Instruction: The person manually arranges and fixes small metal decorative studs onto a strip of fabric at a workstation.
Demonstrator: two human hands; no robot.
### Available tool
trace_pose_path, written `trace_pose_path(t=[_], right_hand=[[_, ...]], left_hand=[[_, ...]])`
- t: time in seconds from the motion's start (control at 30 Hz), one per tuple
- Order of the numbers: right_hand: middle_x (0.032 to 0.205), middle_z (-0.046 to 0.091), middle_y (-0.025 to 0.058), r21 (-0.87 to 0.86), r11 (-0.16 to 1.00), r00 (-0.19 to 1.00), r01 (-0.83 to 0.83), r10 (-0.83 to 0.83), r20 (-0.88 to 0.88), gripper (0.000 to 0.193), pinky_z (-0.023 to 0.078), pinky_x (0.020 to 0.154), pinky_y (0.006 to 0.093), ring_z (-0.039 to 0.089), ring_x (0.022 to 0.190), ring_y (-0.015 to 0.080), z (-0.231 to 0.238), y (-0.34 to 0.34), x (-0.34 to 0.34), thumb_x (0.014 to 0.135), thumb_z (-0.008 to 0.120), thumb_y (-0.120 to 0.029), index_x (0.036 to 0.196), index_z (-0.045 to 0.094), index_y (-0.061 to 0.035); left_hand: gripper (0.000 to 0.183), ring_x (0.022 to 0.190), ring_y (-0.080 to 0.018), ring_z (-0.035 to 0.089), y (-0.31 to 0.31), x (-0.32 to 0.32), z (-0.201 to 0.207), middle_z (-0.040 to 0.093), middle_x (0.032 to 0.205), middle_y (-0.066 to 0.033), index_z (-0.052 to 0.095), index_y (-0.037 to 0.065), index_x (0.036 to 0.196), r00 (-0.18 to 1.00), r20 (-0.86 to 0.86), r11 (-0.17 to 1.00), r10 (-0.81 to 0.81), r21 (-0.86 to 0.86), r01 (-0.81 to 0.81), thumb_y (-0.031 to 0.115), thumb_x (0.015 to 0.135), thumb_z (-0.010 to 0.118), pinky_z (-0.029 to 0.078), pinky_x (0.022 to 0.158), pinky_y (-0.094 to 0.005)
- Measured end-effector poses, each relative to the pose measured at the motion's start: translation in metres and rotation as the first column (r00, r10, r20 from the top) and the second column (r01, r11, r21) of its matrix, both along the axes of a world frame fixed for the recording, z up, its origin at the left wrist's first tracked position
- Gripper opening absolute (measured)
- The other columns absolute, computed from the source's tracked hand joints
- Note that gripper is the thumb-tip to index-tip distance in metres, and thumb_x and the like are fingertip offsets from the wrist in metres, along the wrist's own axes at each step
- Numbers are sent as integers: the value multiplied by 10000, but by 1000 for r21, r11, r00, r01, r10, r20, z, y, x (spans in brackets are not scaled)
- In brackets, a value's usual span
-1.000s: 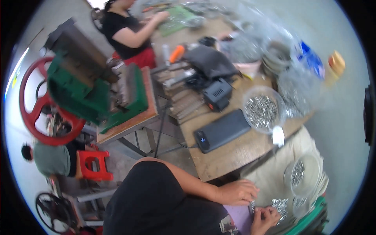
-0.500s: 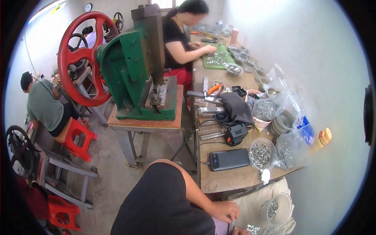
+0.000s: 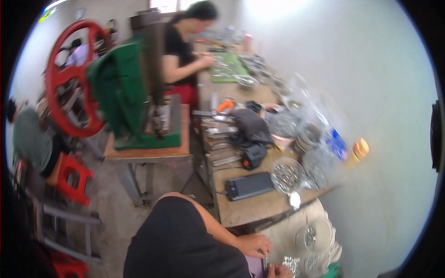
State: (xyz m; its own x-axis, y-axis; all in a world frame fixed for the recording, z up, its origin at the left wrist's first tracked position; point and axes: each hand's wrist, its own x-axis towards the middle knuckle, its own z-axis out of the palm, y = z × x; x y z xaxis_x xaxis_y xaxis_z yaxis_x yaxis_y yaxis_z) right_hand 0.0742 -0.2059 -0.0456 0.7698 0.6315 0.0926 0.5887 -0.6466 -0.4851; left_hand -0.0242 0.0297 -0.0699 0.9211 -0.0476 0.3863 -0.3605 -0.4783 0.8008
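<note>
At the lower edge, my left hand (image 3: 255, 243) comes in from under a dark sleeve. Its fingers curl closed at the top end of a narrow, greyish metal strip (image 3: 266, 262), which lies on a pinkish surface (image 3: 255, 266). My right hand (image 3: 280, 271), cut off by the frame edge, is beside the strip's lower end with its fingers bent together; anything between them is too small to make out. Right next to it lies a heap of small shiny silver pieces (image 3: 291, 264). Clear round containers (image 3: 320, 231) with more silver pieces stand on beige cloth (image 3: 282, 231).
A wooden bench (image 3: 241, 211) carries a black power bank (image 3: 250, 186), a bowl of metal parts (image 3: 286, 175), plastic bags (image 3: 320, 164) and orange-handled pliers (image 3: 225, 106). A green press (image 3: 120, 92) with a red wheel (image 3: 52, 78) stands left. A co-worker (image 3: 178, 60) sits beyond it.
The whole view has shifted, so the bench and press appear further left, with some blur. My hands stay close together at the strip; more of the right hand shows now.
</note>
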Motion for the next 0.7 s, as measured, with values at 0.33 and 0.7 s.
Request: trace_pose_path(t=[0.33, 0.7], right_hand=[[931, 651, -2, 0, 991, 989, 136, -136, -61, 187, 309, 947, 437, 505, 998, 252, 59, 39, -22, 781, 794, -341, 834, 794, -162], [902, 615, -31, 18, 982, 971, 188, -184, -152, 146, 279, 957, 448, 481, 1015, 235, 64, 26, -19, 747, 825, -281, 825, 811, -158]], left_hand=[[169, 1207, -244, 620, 24, -9, 35, 705, 1141, -48, 727, 95, 966, 988, -105, 991, 110, 94, -100, 151, 816, 779, 401, 1060, -458], [241, 1201, -321, 631, 18, -2, 39, 717, 1149, -97, 729, 32, 992, 987, -146, 995, 70, 87, -58, 51, 764, 802, 385, 1065, -457]])
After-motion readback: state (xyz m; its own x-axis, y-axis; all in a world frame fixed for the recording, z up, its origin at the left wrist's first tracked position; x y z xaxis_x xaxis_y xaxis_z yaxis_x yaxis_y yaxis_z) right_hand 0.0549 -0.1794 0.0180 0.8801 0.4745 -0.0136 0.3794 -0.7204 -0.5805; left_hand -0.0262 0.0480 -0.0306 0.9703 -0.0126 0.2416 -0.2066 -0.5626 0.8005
